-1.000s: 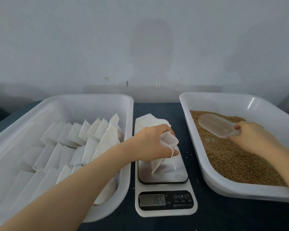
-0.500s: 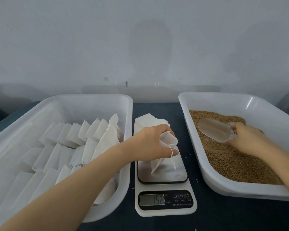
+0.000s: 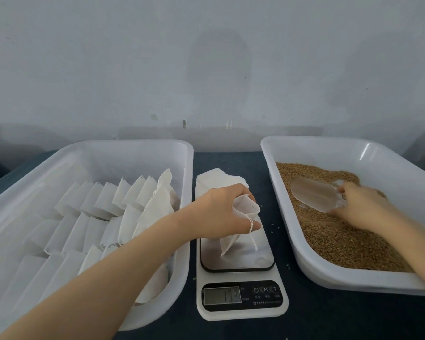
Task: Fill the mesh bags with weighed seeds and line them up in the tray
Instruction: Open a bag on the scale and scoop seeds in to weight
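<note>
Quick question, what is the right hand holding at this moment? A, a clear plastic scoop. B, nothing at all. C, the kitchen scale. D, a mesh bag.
A: the right hand grips the scoop over the seeds, while the left hand holds the mesh bag.

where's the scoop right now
Head view, right side: the right hand holds the clear scoop low over the seeds in the right-hand tray.
</note>
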A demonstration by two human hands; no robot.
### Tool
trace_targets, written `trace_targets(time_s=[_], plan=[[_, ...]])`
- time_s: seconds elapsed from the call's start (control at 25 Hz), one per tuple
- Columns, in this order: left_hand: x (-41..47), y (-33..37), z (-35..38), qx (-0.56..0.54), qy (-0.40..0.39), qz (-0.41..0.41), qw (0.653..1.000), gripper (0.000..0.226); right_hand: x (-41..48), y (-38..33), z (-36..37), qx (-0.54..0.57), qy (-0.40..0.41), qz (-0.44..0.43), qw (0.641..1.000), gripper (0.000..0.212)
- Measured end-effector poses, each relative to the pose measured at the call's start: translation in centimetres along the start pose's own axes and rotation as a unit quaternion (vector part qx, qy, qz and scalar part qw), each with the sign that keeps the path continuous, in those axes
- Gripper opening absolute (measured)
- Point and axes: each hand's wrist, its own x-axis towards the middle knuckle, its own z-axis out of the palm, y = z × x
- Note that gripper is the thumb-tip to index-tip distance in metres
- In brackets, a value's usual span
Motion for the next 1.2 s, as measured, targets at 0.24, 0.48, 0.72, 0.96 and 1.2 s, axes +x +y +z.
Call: trace_targets(time_s=[0.24,0.48,0.72,0.96,1.2], plan=[[0.0,0.1,0.0,0.003,-0.002,0.002,1.0,0.032,-0.4,-0.8,0.2,-0.036,-0.019,-0.01,0.999,0.053],[0.0,0.1,0.0,0.0,-0.003,0.001,1.0,0.032,-1.0,-1.8,0.0,0.01,-0.049,-0.017,0.999,0.06],[0.0,0.1,0.0,-0.001,-0.003,0.004,1.0,0.032,-1.4,-2.4,-0.2,0.052,-0.071,0.007,0.996,0.053],[0.0,0.1,0.0,-0.005,-0.004,0.002,1.0,0.031,-1.8,-2.7,-0.8,0.11,-0.108,0.003,0.988,0.039],[-0.1,0.1,0.0,-0.005,-0.005,0.001,1.0,0.031,-1.9,-2.8,-1.1,0.129,-0.104,0.003,0.986,0.039]])
